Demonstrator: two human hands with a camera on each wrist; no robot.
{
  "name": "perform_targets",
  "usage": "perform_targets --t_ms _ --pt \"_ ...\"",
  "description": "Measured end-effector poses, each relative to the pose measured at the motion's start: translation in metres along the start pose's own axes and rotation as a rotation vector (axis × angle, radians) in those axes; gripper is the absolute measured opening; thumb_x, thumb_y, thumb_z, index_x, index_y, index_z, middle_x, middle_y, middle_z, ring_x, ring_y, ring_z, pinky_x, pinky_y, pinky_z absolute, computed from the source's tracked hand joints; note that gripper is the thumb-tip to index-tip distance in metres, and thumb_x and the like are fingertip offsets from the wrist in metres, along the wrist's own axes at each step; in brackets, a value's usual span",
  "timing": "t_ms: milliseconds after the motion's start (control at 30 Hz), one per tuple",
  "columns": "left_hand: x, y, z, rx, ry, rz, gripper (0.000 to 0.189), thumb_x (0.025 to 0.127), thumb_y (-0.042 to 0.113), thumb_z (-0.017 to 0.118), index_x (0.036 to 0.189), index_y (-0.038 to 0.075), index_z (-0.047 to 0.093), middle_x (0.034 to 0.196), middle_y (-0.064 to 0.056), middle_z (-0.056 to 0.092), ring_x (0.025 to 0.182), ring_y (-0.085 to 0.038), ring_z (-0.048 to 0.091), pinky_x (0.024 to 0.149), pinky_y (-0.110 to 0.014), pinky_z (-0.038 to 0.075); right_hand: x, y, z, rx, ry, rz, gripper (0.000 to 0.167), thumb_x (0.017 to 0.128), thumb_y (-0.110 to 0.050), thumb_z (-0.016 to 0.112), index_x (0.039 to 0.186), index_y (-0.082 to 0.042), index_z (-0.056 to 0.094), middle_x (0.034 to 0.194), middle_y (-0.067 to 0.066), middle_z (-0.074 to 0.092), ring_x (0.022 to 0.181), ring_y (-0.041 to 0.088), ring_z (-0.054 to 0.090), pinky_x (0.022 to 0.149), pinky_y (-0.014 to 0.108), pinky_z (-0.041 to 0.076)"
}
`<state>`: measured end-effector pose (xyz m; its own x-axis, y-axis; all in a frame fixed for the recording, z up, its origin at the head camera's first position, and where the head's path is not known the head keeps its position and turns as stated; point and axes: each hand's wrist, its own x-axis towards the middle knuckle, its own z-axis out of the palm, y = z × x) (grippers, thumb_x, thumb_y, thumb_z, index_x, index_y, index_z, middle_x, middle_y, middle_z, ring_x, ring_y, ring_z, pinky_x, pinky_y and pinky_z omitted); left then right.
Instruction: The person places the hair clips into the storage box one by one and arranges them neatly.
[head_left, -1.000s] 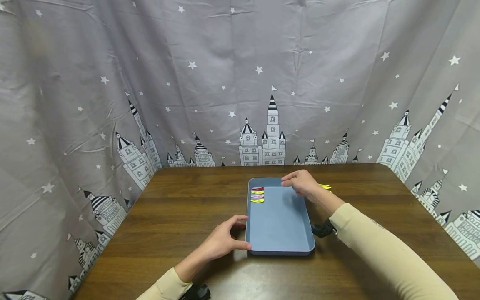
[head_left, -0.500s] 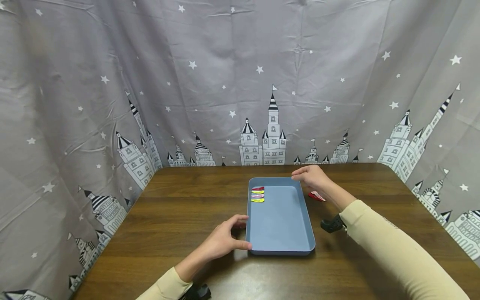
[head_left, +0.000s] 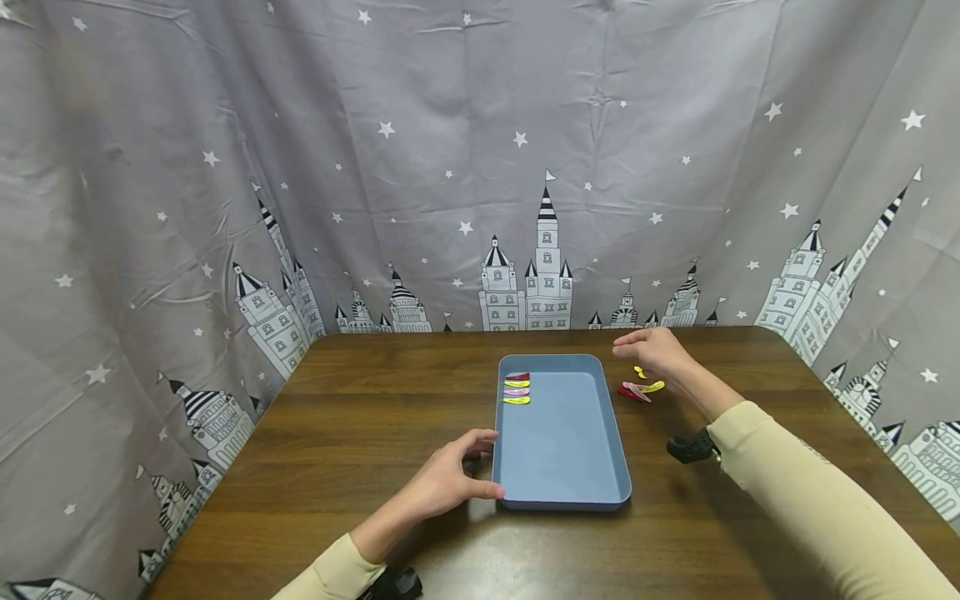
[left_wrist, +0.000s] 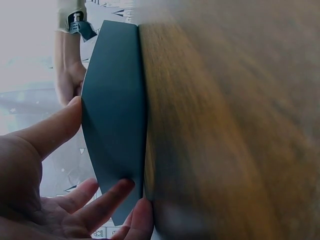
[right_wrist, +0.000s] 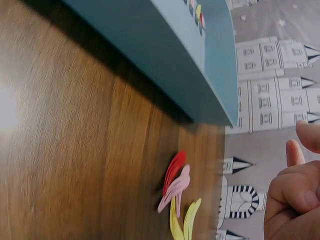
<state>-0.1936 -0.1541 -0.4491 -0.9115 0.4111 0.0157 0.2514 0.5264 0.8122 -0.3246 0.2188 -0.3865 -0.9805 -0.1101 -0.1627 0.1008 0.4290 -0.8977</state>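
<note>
A shallow blue-grey tray (head_left: pixel 562 450) lies on the table. Along its inner left side, several snap hair clips sit in a column: a red clip (head_left: pixel 517 377), a yellow clip (head_left: pixel 517 384), a pink clip (head_left: pixel 517 392) and another yellow clip (head_left: pixel 516 401). My left hand (head_left: pixel 442 482) touches the tray's left wall with spread fingers (left_wrist: pixel 107 202) and thumb. Right of the tray, my right hand (head_left: pixel 654 348) hovers near a loose pile with a red clip (right_wrist: pixel 173 171), a pink clip (right_wrist: pixel 176 189) and yellow clips (right_wrist: pixel 190 220). Nothing shows between its fingers.
The brown wooden table (head_left: pixel 390 375) extends around the tray on both sides. Behind it hangs a grey curtain (head_left: pixel 420 167) printed with stars and castles. A dark wrist camera (head_left: pixel 690 447) hangs under the right wrist.
My right hand has moved right, from over the tray's far end to above the loose hair clips, uncovering more of the pile. My left hand and the clips in the tray stay put.
</note>
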Motion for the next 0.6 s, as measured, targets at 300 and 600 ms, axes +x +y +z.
perform_targets --t_ms 300,600 --pt "0.0 0.0 0.0 0.003 0.0 -0.002 0.081 0.075 0.032 0.089 0.143 0.009 0.051 0.13 -0.009 0.066 0.125 -0.032 0.058 0.101 -0.052 0.045 -0.001 0.014 -0.017 -0.062 0.06 0.006 0.045 0.096 -0.025 0.067 0.129 0.004 0.063 0.082 -0.01 0.057 0.057 0.006 0.037 0.051 0.025 0.035" --pt "0.0 0.001 0.001 0.011 0.0 0.003 0.08 0.076 0.031 0.089 0.143 0.009 0.051 0.132 -0.009 0.065 0.125 -0.032 0.058 0.101 -0.053 0.045 -0.002 0.025 -0.029 -0.023 0.081 0.02 0.049 0.095 -0.024 0.067 0.132 0.006 0.059 0.06 -0.015 0.041 0.052 0.004 0.036 0.054 0.025 0.04"
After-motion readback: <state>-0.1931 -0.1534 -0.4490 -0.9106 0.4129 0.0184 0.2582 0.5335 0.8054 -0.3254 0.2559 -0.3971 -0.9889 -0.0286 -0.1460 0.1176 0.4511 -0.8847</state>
